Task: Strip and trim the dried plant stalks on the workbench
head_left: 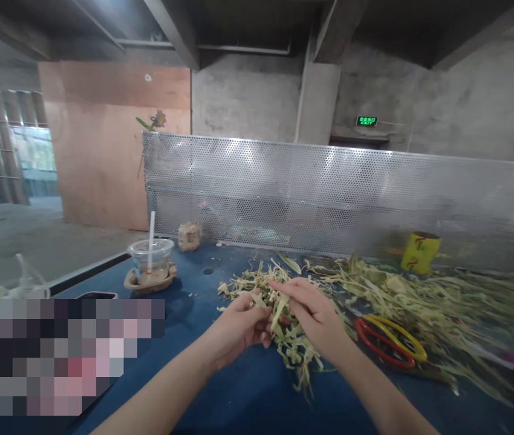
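My left hand (243, 317) is closed, its thumb and curled fingers pinching a pale green leaf. Across from it, my right hand (314, 311) has its fingers together over the thumb, with a long pale leaf strip (279, 312) hanging between them. Both hands are close together above a heap of pale green and yellowish plant scraps (300, 356). Some fingertips are hidden by the leaves. To the right of my right hand lie scissors (393, 341) with one red and one yellow handle loop; stems partly cover their blades.
Long leafy stems (420, 302) spread across the right side of the blue table (207, 393). A yellow roll (420, 252) stands at the back. At left are a plastic cup with a straw (150, 260) in a cardboard holder and a small tan roll (188, 235). A perforated metal panel (257, 187) borders the far edge.
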Motion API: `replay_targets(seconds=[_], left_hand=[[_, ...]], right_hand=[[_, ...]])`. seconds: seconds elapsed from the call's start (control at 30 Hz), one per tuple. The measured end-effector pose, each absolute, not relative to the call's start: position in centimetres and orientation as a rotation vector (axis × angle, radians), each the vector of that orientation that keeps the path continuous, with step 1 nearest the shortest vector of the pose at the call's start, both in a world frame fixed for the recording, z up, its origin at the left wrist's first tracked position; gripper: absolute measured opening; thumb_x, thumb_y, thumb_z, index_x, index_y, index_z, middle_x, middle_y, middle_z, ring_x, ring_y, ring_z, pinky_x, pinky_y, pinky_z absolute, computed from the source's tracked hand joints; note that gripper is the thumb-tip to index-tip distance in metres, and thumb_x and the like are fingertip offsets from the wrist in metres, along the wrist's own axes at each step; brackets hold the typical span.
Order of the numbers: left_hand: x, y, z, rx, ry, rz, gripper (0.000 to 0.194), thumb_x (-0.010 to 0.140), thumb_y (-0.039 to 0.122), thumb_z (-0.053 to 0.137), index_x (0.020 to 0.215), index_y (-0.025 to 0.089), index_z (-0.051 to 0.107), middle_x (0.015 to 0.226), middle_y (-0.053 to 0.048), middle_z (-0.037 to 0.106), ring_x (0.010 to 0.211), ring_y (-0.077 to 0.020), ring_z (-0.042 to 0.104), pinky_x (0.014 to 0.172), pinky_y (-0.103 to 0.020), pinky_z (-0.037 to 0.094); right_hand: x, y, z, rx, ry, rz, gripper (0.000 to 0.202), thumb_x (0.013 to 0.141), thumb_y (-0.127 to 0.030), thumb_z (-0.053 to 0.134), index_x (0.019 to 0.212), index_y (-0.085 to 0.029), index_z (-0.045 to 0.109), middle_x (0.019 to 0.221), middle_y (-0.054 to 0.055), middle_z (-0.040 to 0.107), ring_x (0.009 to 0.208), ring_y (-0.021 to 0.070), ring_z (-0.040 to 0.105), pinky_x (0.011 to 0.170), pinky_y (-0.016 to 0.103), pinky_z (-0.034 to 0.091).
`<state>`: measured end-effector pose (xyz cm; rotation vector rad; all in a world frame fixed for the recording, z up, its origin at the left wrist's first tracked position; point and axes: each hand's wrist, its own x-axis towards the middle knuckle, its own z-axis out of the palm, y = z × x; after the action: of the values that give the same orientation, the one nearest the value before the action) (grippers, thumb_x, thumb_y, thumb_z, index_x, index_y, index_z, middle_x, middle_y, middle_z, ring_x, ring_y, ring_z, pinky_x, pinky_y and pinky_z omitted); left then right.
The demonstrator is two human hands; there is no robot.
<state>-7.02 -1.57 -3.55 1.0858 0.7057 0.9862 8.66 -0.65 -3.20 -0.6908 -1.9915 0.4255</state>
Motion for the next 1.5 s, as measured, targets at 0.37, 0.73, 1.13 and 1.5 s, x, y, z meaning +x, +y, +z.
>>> replay_targets(seconds=[0.37,0.73,1.13,1.5], left_hand=[[-7.4,-0.9,-3.7,1.024,0.825,1.125,0.043,0.07,0.018,0.063,0.106,0.01,0.043,0.055,0.002,0.057,0.051,-0.0098,0.054,0.047,-0.021,0.043],[-7.6,-1.8,-2.5,0.956,0.858,1.176,0.072,0.066,-0.003,0.06,0.128,0.006,0.024,0.066,-0.001,0.064,0.059,-0.0105,0.061,0.062,-0.026,0.054],[-8.0,-0.9,-3.5,1.205,0.71,1.281,0.116,0.05,0.001,0.073,0.137,0.025,0.0,0.081,-0.006,0.066,0.064,-0.0217,0.064,0.041,-0.026,0.052],[-7.9,-1.0,-3.5,1.354,0.72,1.368,0.106,0.056,0.01,0.071,0.136,0.024,0.003,0.088,-0.006,0.057,0.062,-0.0129,0.056,0.038,-0.018,0.043]], right_hand=[[9.0,-0.7,-2.8,-0.759,-2.125,0.288,0.005,0.074,-0.019,0.06,0.072,-0.02,0.056,0.076,0.0,0.05,0.075,0.0135,0.05,0.069,0.026,0.04],[9.3,0.1,-3.2,-0.813,-2.125,0.3,0.013,0.073,-0.018,0.059,0.065,-0.018,0.048,0.071,-0.001,0.048,0.069,0.012,0.049,0.065,0.025,0.038],[8.9,0.2,-3.3,-0.842,-2.038,0.281,0.017,0.071,-0.018,0.059,0.06,-0.019,0.046,0.066,-0.001,0.048,0.064,0.0121,0.046,0.059,0.024,0.036],[8.6,-0.2,-3.1,-0.986,-1.906,0.529,0.016,0.069,-0.026,0.06,0.081,-0.02,0.052,0.077,0.0,0.054,0.069,0.0129,0.051,0.06,0.024,0.041]])
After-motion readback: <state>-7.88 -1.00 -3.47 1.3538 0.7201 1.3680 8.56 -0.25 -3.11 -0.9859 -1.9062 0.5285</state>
